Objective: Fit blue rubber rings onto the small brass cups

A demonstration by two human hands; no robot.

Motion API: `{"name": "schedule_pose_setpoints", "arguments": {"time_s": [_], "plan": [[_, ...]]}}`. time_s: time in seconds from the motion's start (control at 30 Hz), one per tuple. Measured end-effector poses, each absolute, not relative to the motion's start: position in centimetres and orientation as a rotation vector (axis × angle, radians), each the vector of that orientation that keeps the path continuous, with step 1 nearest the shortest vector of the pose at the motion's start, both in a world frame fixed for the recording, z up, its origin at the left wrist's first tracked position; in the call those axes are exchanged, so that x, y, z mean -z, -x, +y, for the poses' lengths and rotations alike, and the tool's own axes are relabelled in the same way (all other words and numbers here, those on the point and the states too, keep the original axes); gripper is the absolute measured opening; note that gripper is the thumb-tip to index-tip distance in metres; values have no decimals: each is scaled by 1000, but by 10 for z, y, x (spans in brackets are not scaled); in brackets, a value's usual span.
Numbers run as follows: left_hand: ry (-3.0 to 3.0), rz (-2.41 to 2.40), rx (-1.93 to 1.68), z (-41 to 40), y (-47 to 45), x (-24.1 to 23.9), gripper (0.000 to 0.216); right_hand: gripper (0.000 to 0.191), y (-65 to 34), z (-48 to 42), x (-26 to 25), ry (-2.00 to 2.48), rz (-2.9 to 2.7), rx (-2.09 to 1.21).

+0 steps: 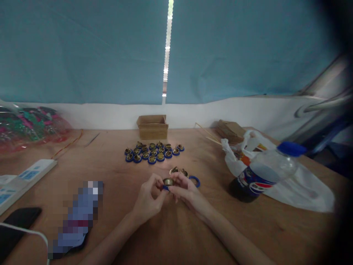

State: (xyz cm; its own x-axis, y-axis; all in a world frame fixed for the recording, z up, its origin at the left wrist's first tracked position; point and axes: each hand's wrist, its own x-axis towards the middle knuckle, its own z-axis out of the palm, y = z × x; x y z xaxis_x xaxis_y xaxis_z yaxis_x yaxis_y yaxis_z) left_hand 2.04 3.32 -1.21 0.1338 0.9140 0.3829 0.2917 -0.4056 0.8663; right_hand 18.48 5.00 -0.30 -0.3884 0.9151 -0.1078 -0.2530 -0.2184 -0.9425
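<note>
My left hand [149, 197] and my right hand [191, 193] meet over the table, both pinching a small round brass-coloured piece with a blue ring [168, 182] around its base. Fingers cover part of its rim. Just beyond my right hand lie a few brass-coloured pieces [184, 172], partly hidden by the fingers. A loose blue ring [195, 181] rests on the table to the right of that hand. Farther back, several brass-coloured pieces with blue rings [152, 159] stand grouped together.
A cardboard box [152, 131] stands behind the group. On the right, a cola bottle [259, 180] leans over a white plastic bag [311, 193]. To the left are a power strip [35, 175], a black phone-like object [19, 224] and a pixelated item [79, 217].
</note>
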Motion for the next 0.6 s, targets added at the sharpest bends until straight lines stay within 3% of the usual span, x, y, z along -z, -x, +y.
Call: {"name": "schedule_pose_setpoints", "arguments": {"time_s": [0.27, 0.6], "plan": [[-1806, 1122, -1306, 34, -20, 11, 7, 51, -186, 51, 8, 876, -981, -1986], [-1767, 1221, -1266, 34, -21, 9, 9, 36, -186, 49, 2, 822, -725, -1975]]}}
